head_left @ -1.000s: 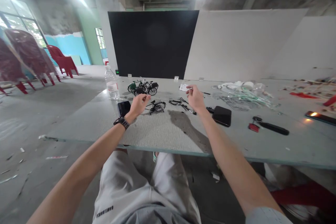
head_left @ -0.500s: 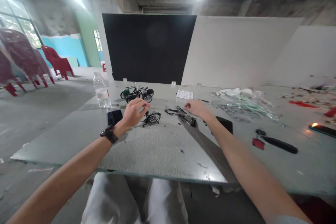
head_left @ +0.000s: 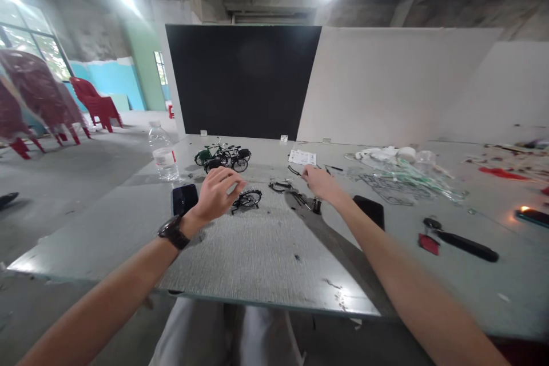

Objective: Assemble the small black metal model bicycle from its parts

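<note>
My left hand (head_left: 219, 191), a dark watch (head_left: 174, 231) on its wrist, hovers at a partly built black model bicycle (head_left: 249, 199). Its fingers are loosely bent, with the thumb apart from them, and hide part of the model. My right hand (head_left: 321, 184) is pinched on a thin, curved black bicycle part (head_left: 294, 170) that sticks out to its left. Below it lie more model pieces: a black curved piece (head_left: 281, 185) and a slim dark frame-like part (head_left: 301, 201). Several finished model bicycles (head_left: 223, 154) stand behind my left hand.
A water bottle (head_left: 164, 154) and a phone (head_left: 184, 200) are at left. A black flat case (head_left: 369, 211) lies by my right forearm. Farther right are plastic frames and bags (head_left: 398, 177), a black-handled tool (head_left: 467, 246) and a red tag (head_left: 429, 243). A printed sheet (head_left: 302, 157) lies at the back.
My right hand has lifted slightly, and the thin curved part has come up with it, away from the other pieces. My left hand's thumb and fingers have spread apart.
</note>
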Motion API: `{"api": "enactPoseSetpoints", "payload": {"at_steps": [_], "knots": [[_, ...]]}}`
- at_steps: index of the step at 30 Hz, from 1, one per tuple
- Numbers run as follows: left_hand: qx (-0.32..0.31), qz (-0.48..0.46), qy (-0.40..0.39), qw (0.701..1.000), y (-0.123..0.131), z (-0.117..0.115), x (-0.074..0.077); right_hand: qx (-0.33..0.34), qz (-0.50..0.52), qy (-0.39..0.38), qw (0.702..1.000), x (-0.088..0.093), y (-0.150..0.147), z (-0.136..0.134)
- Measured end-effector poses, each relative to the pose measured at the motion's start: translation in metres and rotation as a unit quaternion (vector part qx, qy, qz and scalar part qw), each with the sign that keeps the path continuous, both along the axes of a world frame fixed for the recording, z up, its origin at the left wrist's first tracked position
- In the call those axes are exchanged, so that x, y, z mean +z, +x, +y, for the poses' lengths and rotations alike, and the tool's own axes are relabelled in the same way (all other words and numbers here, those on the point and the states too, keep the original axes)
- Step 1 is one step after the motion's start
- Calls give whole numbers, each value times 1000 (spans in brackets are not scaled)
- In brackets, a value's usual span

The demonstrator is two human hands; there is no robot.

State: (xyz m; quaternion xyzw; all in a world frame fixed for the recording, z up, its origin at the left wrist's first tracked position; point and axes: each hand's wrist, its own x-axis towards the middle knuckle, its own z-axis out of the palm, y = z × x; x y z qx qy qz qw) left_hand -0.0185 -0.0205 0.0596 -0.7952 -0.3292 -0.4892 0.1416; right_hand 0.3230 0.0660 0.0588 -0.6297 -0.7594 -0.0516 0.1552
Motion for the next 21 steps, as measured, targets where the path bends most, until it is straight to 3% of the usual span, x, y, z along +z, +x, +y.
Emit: {"api": "enactPoseSetpoints", "payload": {"at_steps": [5,8,13,17,21], "knots": [[16,62,11,998,4,-3,2,155,93,19,983,14,-29,-28],[13,125,28,992,10,-8,2,215,114,-16,970,20,-47,-45],[26,202,54,978,22,-20,0,320,147,-12,936,26,-68,-68],[19,216,23,976,26,-22,-2,340,208,-47,916,28,-77,-80],[-12,174,2,985,26,-23,-4,311,276,-43,909,22,-76,-73]]}}
